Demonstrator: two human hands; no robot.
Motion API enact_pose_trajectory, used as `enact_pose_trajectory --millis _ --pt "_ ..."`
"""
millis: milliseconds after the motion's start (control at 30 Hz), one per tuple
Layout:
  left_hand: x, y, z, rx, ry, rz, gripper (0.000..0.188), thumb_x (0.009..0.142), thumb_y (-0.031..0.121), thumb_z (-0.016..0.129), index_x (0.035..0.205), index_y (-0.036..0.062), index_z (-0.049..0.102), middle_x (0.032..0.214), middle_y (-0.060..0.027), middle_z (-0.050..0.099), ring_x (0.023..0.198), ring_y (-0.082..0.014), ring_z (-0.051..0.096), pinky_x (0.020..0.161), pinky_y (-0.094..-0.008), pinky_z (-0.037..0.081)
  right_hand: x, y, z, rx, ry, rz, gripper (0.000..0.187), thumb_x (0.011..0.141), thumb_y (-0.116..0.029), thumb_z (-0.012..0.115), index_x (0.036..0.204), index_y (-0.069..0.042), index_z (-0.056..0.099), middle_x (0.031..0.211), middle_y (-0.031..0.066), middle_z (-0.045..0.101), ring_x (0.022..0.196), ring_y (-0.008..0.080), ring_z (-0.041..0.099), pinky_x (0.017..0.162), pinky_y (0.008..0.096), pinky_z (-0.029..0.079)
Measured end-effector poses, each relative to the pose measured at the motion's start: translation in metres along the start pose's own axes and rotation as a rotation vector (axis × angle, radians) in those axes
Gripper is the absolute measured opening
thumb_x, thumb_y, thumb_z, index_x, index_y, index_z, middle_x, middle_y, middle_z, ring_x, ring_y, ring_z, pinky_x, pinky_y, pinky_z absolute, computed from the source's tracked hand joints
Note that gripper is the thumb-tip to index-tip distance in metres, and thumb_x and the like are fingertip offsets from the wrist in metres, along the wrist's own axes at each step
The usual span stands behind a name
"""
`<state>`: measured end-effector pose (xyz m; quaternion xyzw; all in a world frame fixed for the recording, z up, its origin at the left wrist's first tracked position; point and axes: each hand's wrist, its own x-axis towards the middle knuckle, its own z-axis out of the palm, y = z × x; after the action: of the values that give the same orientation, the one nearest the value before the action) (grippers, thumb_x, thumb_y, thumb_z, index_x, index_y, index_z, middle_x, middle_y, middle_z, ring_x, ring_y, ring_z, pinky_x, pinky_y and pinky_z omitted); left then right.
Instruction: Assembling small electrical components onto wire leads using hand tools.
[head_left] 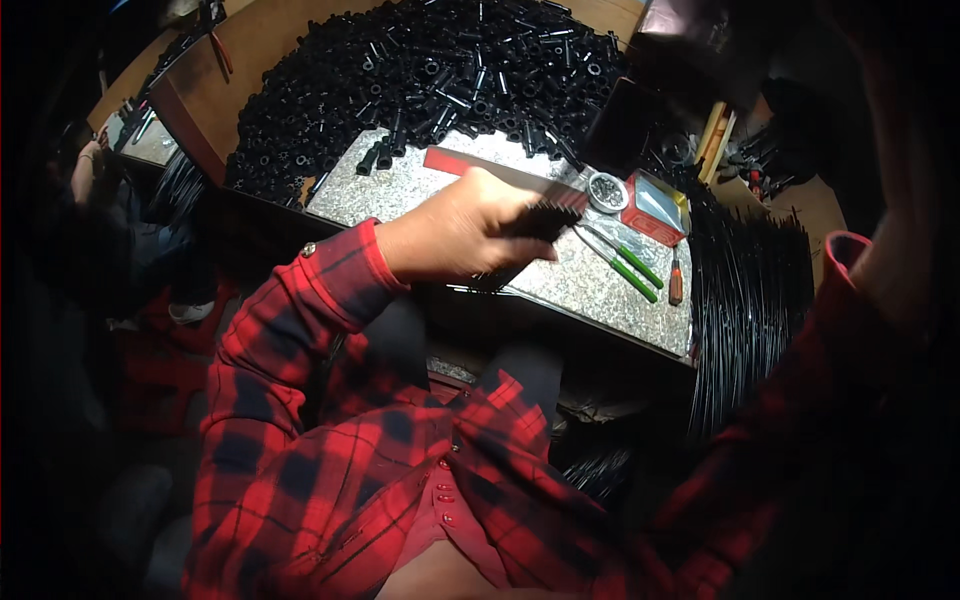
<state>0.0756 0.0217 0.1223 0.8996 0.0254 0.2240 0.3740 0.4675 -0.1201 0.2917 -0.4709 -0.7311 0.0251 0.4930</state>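
My left hand, in a red plaid sleeve, is raised over the near edge of the speckled work surface. Its fingers are closed on a dark thing with a ridged, comb-like edge, blurred, so its kind is unclear. Behind this hand lies a flat strip with a red end. My right hand is lifted at the far right, close to the camera and in shadow; its fingers cannot be made out. Green-handled pliers, an orange-handled screwdriver and a round silvery container lie to the right of my left hand.
A big heap of short black tubular parts covers the back of the table. A red box with a clear top stands at right. Long thin black rods hang over the right edge. At far left, another person's arm shows.
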Motion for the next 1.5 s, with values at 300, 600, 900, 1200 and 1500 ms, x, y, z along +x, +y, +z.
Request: enact_pose_trajectory --millis 300,600,900,1200,1500 --pt "-0.081 -0.095 0.006 -0.783 0.892 -0.390 0.015 0.086 0.014 0.063 0.093 0.0012 0.061 0.085 -0.0086 0.066 0.074 -0.0161 0.063 0.066 -0.0293 0.053 -0.071 -0.073 0.273 0.051 -0.100 0.088 0.025 0.089 -0.007 0.052 0.112 0.001 0.055 0.095 0.0072 0.059 0.079 0.0123 0.058 0.069 0.0249 0.048" --pt "-0.094 -0.097 0.068 -1.116 1.232 -0.536 0.017 0.087 0.017 0.061 0.095 0.0017 0.061 0.091 -0.0100 0.065 0.074 -0.0176 0.064 0.062 -0.0318 0.054 -0.172 -0.021 0.441 1.305 0.120 0.896 0.040 0.096 -0.031 0.042 0.118 0.002 0.047 0.093 0.0111 0.055 0.067 0.0177 0.056 0.060 0.0281 0.050" --pt "-0.089 -0.062 0.095 -1.422 0.921 -0.475 0.028 0.093 0.024 0.052 0.105 -0.0019 0.057 0.101 -0.0152 0.062 0.085 -0.0218 0.064 0.073 -0.0323 0.054 -0.125 0.001 0.363 0.887 0.389 0.907 0.041 0.098 -0.033 0.037 0.107 0.004 0.053 0.080 0.0104 0.058 0.054 0.0133 0.055 0.050 0.0253 0.050" --pt "-0.106 -0.026 0.095 -1.063 0.281 -0.622 0.018 0.092 0.015 0.054 0.101 -0.0004 0.058 0.085 -0.0106 0.065 0.070 -0.0132 0.063 0.060 -0.0233 0.052 -0.082 -0.020 0.295 0.393 -0.177 0.650 0.031 0.094 -0.026 0.049 0.087 0.002 0.062 0.070 0.0057 0.058 0.052 0.0106 0.052 0.044 0.0238 0.042" --pt "-0.095 -0.004 0.036 -0.381 0.708 -0.275 0.015 0.089 0.007 0.057 0.101 -0.0011 0.059 0.091 -0.0078 0.064 0.081 -0.0100 0.061 0.072 -0.0214 0.048 -0.118 -0.020 0.350 0.230 -0.538 0.276 0.024 0.089 -0.021 0.055 0.079 0.000 0.059 0.065 0.0097 0.054 0.060 0.0209 0.054 0.057 0.0339 0.043"
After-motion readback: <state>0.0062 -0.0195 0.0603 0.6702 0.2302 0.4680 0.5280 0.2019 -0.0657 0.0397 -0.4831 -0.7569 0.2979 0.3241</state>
